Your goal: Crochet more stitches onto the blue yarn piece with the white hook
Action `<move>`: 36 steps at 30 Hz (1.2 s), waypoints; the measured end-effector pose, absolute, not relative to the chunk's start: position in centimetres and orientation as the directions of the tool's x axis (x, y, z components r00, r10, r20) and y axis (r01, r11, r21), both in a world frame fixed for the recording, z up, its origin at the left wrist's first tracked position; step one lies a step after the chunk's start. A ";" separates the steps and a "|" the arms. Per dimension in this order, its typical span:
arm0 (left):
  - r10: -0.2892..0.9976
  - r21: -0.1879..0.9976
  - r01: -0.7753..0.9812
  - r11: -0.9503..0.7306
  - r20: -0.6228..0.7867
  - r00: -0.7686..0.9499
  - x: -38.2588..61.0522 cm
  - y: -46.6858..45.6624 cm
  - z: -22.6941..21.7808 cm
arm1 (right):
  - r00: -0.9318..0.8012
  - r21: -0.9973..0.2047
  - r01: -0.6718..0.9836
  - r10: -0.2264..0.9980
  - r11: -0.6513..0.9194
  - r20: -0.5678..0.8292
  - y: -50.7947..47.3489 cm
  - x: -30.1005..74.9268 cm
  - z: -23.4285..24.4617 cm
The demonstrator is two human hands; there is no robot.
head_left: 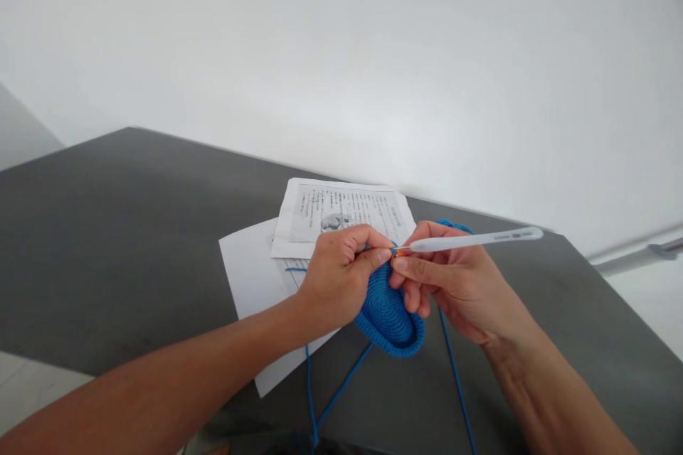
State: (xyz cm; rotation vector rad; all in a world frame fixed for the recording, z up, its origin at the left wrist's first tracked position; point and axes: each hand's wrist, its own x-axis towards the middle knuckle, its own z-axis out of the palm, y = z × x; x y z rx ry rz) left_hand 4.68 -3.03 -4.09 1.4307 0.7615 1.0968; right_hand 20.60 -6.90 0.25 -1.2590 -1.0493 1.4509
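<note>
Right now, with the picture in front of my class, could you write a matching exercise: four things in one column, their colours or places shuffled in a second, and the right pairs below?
Things
1. Hook handle
2. Crocheted piece
3. Tabletop
4. Printed sheet

Colours or places
A. White, lying partly over another sheet
B. Dark grey
C. Whitish and slim, held in the right grip
D. Blue, with a raised rim

Right pairs: 1-C, 2-D, 3-B, 4-A
</note>
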 end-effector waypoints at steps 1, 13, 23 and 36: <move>0.912 0.976 -0.140 -0.166 0.206 0.355 4.7 -3.0 -4.2 | -0.052 -0.971 -0.109 0.977 -0.211 -0.207 -6.9 20.6 0.3; 0.921 0.971 -0.138 -0.193 0.228 0.316 4.8 -3.3 -4.4 | -0.065 -0.966 -0.124 0.973 -0.226 -0.220 -6.9 20.6 0.3; 0.927 0.968 -0.102 -0.230 0.250 0.280 4.9 -3.2 -4.5 | -0.064 -0.969 -0.098 0.973 -0.227 -0.221 -6.8 20.5 0.4; 0.933 0.965 -0.105 -0.242 0.261 0.248 5.0 -3.1 -4.6 | 0.022 -0.973 -0.139 0.982 -0.183 -0.188 -6.8 20.1 0.1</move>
